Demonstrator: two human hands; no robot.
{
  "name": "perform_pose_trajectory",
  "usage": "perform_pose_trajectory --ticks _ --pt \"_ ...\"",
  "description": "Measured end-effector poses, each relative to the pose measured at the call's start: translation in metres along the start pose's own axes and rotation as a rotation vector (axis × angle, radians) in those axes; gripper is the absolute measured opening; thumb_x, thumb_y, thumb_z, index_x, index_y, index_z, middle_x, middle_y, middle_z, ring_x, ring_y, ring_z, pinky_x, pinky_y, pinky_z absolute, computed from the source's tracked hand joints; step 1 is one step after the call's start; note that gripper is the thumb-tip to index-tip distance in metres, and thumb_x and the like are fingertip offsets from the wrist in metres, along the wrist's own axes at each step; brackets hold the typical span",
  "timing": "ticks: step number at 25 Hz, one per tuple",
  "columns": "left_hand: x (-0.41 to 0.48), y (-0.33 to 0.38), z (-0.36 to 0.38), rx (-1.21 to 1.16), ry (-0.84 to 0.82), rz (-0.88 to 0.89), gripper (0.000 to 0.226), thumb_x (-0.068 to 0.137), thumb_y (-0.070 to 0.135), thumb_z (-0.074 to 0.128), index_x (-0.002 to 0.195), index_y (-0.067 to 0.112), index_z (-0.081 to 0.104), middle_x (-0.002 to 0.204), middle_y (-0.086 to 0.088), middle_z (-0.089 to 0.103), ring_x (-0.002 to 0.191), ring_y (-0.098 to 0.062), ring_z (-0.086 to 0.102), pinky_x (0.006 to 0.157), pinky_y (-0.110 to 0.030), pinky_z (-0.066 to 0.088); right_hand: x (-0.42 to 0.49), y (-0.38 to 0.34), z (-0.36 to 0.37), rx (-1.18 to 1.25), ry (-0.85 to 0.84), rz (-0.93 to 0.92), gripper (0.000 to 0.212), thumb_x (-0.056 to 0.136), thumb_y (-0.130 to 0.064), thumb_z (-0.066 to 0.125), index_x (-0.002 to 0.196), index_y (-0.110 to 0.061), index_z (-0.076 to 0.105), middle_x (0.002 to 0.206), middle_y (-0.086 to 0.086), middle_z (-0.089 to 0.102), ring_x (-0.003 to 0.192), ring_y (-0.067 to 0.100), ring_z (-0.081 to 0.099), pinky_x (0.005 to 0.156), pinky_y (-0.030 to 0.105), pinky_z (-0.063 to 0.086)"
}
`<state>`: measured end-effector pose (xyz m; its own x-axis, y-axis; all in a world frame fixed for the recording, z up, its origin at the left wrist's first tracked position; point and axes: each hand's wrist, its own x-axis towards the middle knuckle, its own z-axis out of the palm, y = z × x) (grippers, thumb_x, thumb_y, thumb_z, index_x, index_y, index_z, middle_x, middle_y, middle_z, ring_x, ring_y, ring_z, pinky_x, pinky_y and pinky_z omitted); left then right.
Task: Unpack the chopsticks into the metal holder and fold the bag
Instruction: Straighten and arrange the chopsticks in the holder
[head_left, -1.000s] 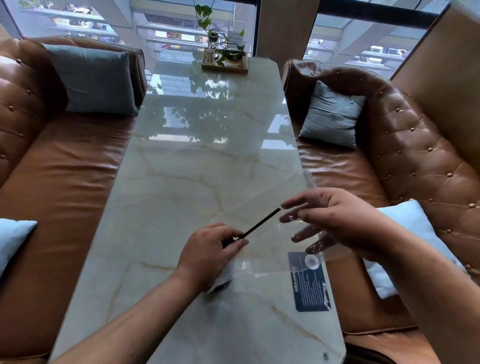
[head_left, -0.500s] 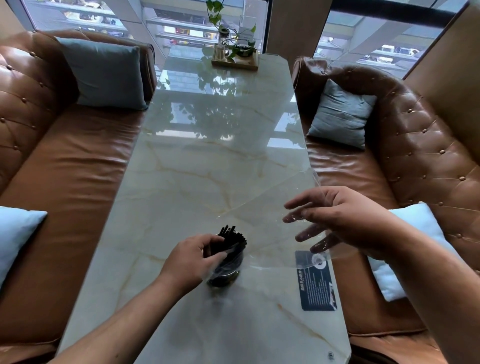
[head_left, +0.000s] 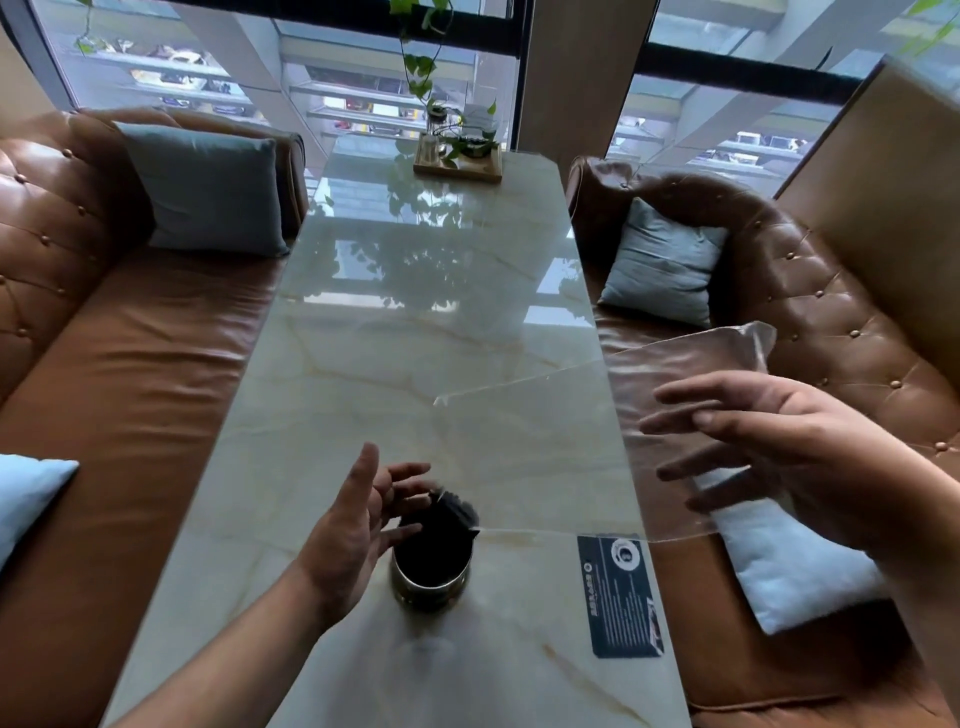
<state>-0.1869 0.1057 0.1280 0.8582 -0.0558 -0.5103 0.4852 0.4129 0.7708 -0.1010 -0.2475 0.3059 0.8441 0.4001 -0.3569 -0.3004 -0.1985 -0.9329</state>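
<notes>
The chopsticks (head_left: 451, 512) stand as a dark bundle in the holder (head_left: 431, 571), black sticks with their tops fanned a little toward the left hand (head_left: 358, 530); they blur together, so I can't count them. The holder is a single round metal cup with a shiny rim and dark inside, sitting on the table (head_left: 415, 338) near the person's end, roughly mid-width.

Left hand is right beside it, palm turned in, fingers spread and loose, gripping nothing; the fingertips (head_left: 410, 473) reach up by the stick tops, though whether they touch I can't tell.

One bag (head_left: 597, 452), clear plastic, flat and glossy, looks empty now. It's held up off the table, stretching from just above the holder out past the table's right edge, with its far corner up over the right sofa (head_left: 831, 332). A dark printed label (head_left: 623, 597) sits at its near corner, text too small to read.

Right hand (head_left: 779, 452) is at the bag's right side, fingers extended and apart, the lower ones showing through the plastic. It seems to pinch the sheet lightly, but I can't say for sure.

Two brown leather sofas flank the table, the left sofa (head_left: 130, 338) matching the right. Four cushions in all, two a side. One wooden tray (head_left: 457, 166) with a plant sits at the far end.
</notes>
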Motion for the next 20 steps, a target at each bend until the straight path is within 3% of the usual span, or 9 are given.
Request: perform_pose_trajectory --ticks 3,9,13,17,20 --pt "0.007 0.022 0.028 -0.143 -0.083 0.001 0.084 0.078 0.078 0.047 0.137 0.02 0.058 0.132 -0.011 0.07 0.125 -0.029 0.064 0.109 -0.054 0.045 -0.007 0.012 -0.009 0.173 0.071 -0.027 0.038 0.089 -0.017 0.06 0.124 -0.021 0.074 0.129 0.018 0.073 0.099 0.044 0.077 0.073 0.052 0.063" --pt "0.021 0.042 0.07 -0.499 -0.164 -0.019 0.09 0.072 0.072 0.07 0.143 0.021 0.049 0.138 -0.018 0.066 0.125 -0.039 0.064 0.106 -0.061 0.047 0.012 0.067 0.022 0.614 0.254 -0.028 0.038 0.086 -0.018 0.058 0.119 -0.026 0.076 0.13 0.009 0.075 0.099 0.037 0.079 0.068 0.043 0.065" --pt "0.028 0.034 0.096 -0.318 -0.155 -0.005 0.085 0.064 0.051 0.089 0.138 0.024 0.056 0.134 -0.016 0.069 0.114 -0.03 0.071 0.099 -0.052 0.056 0.043 0.101 0.061 0.855 0.264 -0.018 0.039 0.089 -0.018 0.057 0.125 -0.025 0.069 0.133 0.009 0.073 0.104 0.036 0.077 0.076 0.046 0.065" --pt "0.041 0.035 0.108 -0.078 -0.004 0.103 0.046 0.087 0.013 0.076 0.13 0.02 0.061 0.111 -0.013 0.078 0.082 -0.028 0.077 0.071 -0.036 0.063 0.06 0.125 0.077 0.959 0.157 0.032 0.043 0.089 -0.021 0.066 0.131 -0.018 0.069 0.138 0.017 0.069 0.114 0.041 0.072 0.088 0.052 0.062" --pt "0.051 0.057 0.095 0.119 -0.014 0.092 0.034 0.092 0.004 0.067 0.124 0.016 0.064 0.103 -0.012 0.08 0.061 -0.02 0.071 0.056 -0.029 0.059 0.053 0.135 0.041 0.958 -0.008 0.071 0.066 0.079 -0.036 0.081 0.138 -0.01 0.066 0.141 0.022 0.064 0.117 0.047 0.068 0.095 0.058 0.058"
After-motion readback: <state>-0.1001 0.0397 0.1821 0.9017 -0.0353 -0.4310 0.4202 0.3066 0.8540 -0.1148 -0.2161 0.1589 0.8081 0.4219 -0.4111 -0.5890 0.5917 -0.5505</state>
